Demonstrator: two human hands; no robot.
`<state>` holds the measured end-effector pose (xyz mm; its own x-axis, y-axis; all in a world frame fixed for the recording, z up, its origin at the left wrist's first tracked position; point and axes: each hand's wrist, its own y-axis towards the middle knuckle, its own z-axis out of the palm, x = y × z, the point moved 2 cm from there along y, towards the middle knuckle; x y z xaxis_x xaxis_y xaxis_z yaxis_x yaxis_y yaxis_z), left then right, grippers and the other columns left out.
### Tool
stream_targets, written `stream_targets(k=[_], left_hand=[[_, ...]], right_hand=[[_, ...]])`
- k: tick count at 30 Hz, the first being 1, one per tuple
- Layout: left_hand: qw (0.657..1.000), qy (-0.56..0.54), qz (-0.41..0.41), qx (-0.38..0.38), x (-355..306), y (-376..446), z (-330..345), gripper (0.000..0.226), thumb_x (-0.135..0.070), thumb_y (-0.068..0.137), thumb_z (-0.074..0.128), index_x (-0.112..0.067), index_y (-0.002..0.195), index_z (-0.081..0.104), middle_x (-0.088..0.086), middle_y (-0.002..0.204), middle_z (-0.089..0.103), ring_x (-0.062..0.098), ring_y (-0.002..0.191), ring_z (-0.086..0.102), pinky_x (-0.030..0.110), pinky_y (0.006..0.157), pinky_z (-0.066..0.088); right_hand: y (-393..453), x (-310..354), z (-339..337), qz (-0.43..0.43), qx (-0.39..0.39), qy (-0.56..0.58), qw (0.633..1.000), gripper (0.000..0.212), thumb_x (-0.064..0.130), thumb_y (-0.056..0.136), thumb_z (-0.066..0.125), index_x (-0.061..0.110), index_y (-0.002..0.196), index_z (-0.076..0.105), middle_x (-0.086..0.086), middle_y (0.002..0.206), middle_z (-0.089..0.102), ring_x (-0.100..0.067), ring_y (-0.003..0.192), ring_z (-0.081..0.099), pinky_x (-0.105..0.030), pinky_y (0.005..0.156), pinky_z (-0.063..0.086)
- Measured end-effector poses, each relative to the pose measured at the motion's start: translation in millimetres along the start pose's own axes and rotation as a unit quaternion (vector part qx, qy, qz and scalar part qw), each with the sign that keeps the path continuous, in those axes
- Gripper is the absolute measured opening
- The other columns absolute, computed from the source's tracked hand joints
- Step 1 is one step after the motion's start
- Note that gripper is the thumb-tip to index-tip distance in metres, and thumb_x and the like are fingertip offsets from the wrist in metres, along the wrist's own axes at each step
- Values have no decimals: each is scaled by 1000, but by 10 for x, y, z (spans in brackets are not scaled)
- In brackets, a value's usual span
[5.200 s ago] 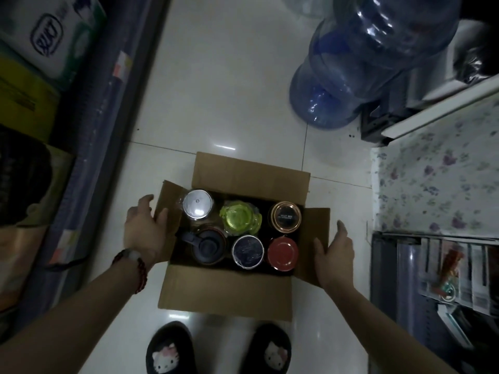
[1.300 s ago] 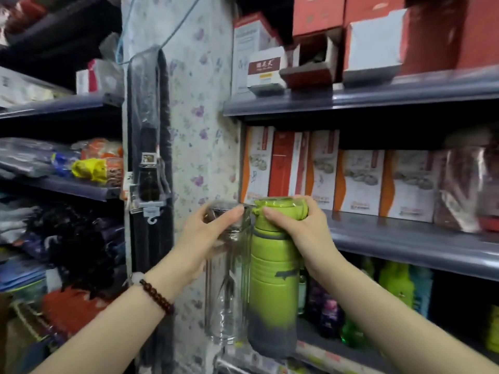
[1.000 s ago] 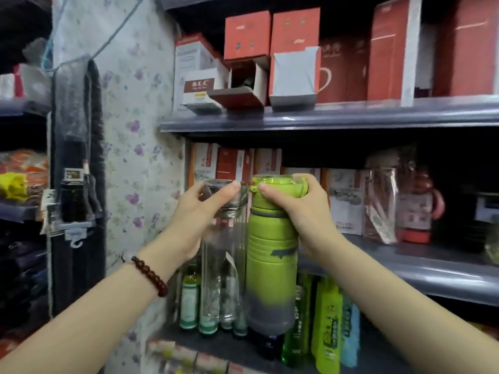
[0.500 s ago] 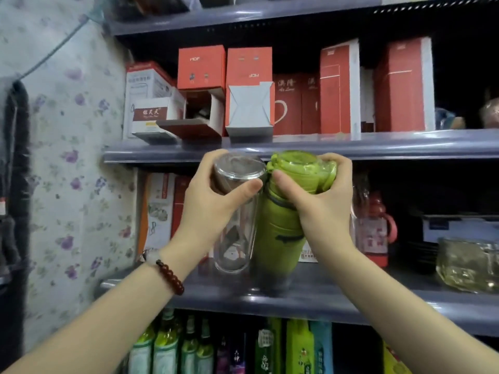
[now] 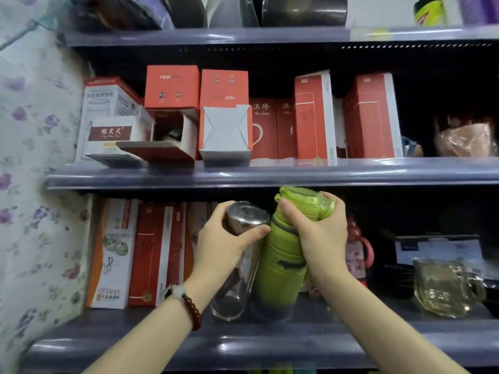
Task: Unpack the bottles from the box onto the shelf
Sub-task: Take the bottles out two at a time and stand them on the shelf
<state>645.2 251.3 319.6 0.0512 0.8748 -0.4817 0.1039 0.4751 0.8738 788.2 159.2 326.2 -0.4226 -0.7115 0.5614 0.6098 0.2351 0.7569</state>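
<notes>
Your left hand grips the clear bottle, your right hand the green bottle; both bottles touch, near the shelf front edge.

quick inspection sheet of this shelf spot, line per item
surface: grey shelf, front edge bare.
job's things: clear bottle with steel lid and green bottle, side by side, bases at the shelf.
clutter: boxes at left; glass mug and red kettle at right.
grippers: left hand holds the clear bottle near its top; right hand holds the green bottle's cap.
cables: nothing seen.
surroundings: red cartons on the shelf above; floral wall at left.
</notes>
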Motion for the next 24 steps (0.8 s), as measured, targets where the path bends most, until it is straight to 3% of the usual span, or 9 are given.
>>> stream_targets(k=[4,7,9,13,19,22,24], left_hand=[[999,-1,-46,-8,141,154,35,84,-70,48,76,-22,115,60,-15,99,67,8,100,62,28,88,48],[998,4,-65,-2,179,224,49,61,-60,59,77,-26,105,57,-22,89,59,9,97,57,26,85,42],[998,-2,-65,9,197,243,64,62,-65,57,76,-29,104,59,-18,94,64,9,97,61,27,86,44],[997,-2,-60,38,208,248,97,52,-68,54,69,-36,93,57,-7,94,69,7,91,63,29,84,50],[993,-44,-108,13,362,357,81,64,-69,52,75,-24,98,66,-8,92,73,11,93,67,37,91,52],[984,-74,-162,14,470,417,23,76,-74,43,75,-23,100,67,-7,96,74,13,96,68,39,94,52],[977,-88,-191,26,519,452,-13,64,-66,51,77,-22,97,69,-6,97,73,12,96,67,38,96,51]], right_hand=[[36,-58,-17,9,4,-1,1000,65,34,60,87,22,113,51,12,94,66,8,81,65,-21,80,51],[53,-95,-18,21,-4,1,1000,70,44,55,87,23,112,53,9,97,69,-2,88,68,-34,87,54],[87,-148,-24,33,-19,2,999,74,53,49,86,24,110,56,7,99,71,-9,92,69,-40,88,55],[215,-268,-55,76,-46,4,996,82,59,43,86,23,111,57,4,104,69,-15,95,68,-42,89,55],[285,-367,140,86,54,-29,994,90,47,46,89,24,123,48,6,110,67,-14,99,67,-43,91,54],[312,-451,337,87,83,-50,992,100,59,38,88,30,124,47,8,116,65,-17,107,64,-45,95,51],[298,-515,448,89,104,-60,989,100,60,41,85,29,128,46,6,119,64,-19,109,63,-42,91,54]])
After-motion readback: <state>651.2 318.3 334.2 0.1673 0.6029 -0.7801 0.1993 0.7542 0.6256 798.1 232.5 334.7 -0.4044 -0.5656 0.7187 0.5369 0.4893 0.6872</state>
